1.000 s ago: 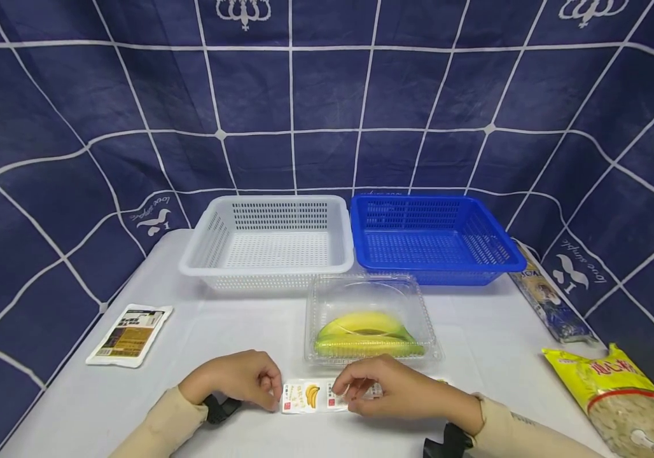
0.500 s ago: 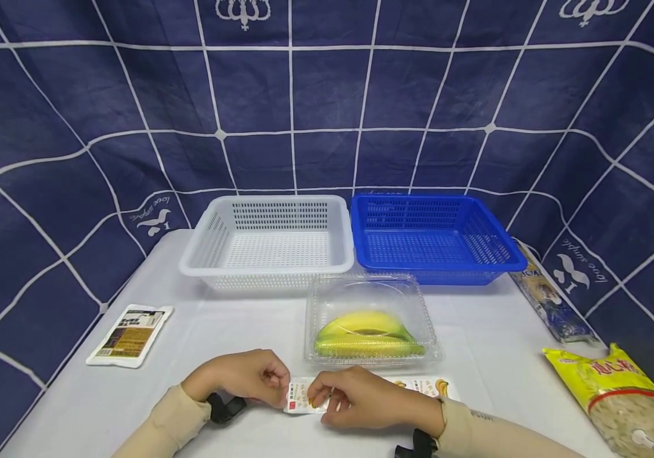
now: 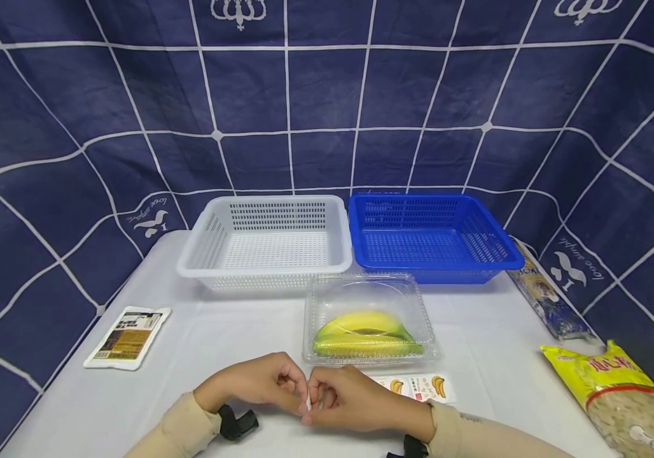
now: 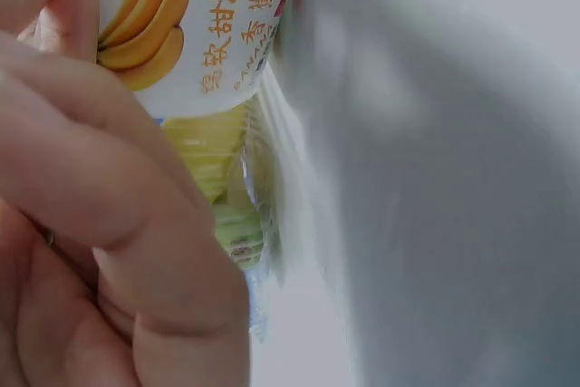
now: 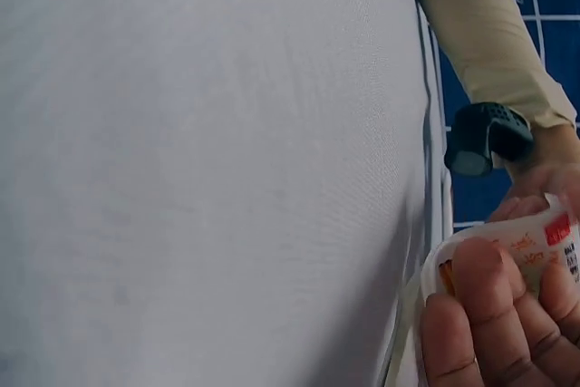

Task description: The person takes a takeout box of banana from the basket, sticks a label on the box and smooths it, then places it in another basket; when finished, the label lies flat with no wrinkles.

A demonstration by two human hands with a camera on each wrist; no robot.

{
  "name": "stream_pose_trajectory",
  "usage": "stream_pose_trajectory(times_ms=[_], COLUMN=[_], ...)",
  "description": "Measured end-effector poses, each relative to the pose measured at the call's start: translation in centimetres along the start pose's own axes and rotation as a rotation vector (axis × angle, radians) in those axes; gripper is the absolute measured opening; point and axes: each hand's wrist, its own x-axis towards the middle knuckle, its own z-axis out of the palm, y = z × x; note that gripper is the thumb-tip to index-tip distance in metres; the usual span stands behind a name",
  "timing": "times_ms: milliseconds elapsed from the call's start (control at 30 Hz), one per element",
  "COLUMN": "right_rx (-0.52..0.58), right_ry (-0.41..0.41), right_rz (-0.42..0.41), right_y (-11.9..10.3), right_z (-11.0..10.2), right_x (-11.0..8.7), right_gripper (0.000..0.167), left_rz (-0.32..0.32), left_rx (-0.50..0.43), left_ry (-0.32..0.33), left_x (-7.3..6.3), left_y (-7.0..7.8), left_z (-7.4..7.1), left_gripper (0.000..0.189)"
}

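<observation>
A strip of white banana labels (image 3: 415, 385) lies along the table in front of a clear plastic clamshell box (image 3: 373, 289) that holds green-yellow bananas (image 3: 364, 334). At the strip's left end, my left hand (image 3: 266, 381) and right hand (image 3: 358, 402) meet with fingertips together, both pinching its end. In the left wrist view the labels (image 4: 222, 33) bend in a curve beside my left fingers (image 4: 163, 215). My right fingers (image 5: 494, 314) curl over the strip (image 5: 526, 237) in the right wrist view. Much of the strip's middle is hidden behind my right hand.
Behind the box stand a white basket (image 3: 264, 270) and a blue basket (image 3: 436, 277). A flat food pouch (image 3: 128, 337) lies at the left. Along the right edge are a dark packet (image 3: 553, 305) and a yellow bag (image 3: 619, 394).
My right hand has moved left along the strip to meet my left hand. The strip's left end has come up between the fingertips, and more labels show at its right end.
</observation>
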Motion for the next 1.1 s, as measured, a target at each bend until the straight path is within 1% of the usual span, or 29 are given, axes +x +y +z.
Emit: stream_pose_trajectory(times_ms=[100, 167, 400, 500, 633, 733, 867, 967, 1033, 1100], right_rx=[0.032, 0.062, 0.126, 0.163, 0.149, 0.11, 0.087, 0.092, 0.096, 0.107], right_ry=[-0.011, -0.018, 0.021, 0.02, 0.043, 0.094, 0.162, 0.184, 0.193, 0.205], right_rz=[-0.02, -0.016, 0.016, 0.021, 0.019, 0.021, 0.027, 0.032, 0.033, 0.039], right_y=[0.0, 0.0, -0.1, -0.2, -0.5, -0.8, -1.0, -1.2, -1.2, -1.2], right_z=[-0.3, -0.7, -2.8, -3.8, -4.9, -5.5, -6.4, -7.0, -7.4, -7.7], right_x=[-0.4, -0.8, -2.5, -3.2, -3.8, -4.0, -4.2, -4.3, -4.4, -4.4], right_gripper=[0.015, 0.014, 0.014, 0.009, 0.004, 0.005, 0.02, 0.03, 0.033, 0.031], left_rz=[-0.04, -0.071, -0.143, -0.177, -0.214, -0.228, -0.215, -0.198, -0.188, -0.179], left_rx=[0.016, 0.038, 0.082, 0.103, 0.155, 0.206, 0.264, 0.27, 0.265, 0.263], left_ry=[-0.002, 0.004, 0.038, 0.056, 0.093, 0.138, 0.219, 0.29, 0.336, 0.385], left_x=[-0.3, -0.7, -2.5, -3.1, -3.6, -3.7, -3.4, -3.1, -2.8, -2.5], left_y=[0.1, 0.1, -0.1, -0.2, -0.1, 0.2, 0.2, 0.2, 0.0, -0.2], left_z=[-0.2, -0.5, -1.3, -1.4, -1.5, -1.9, -2.6, -3.0, -3.3, -3.5], left_gripper=[0.019, 0.019, 0.016, 0.014, 0.012, 0.014, 0.019, 0.026, 0.031, 0.035])
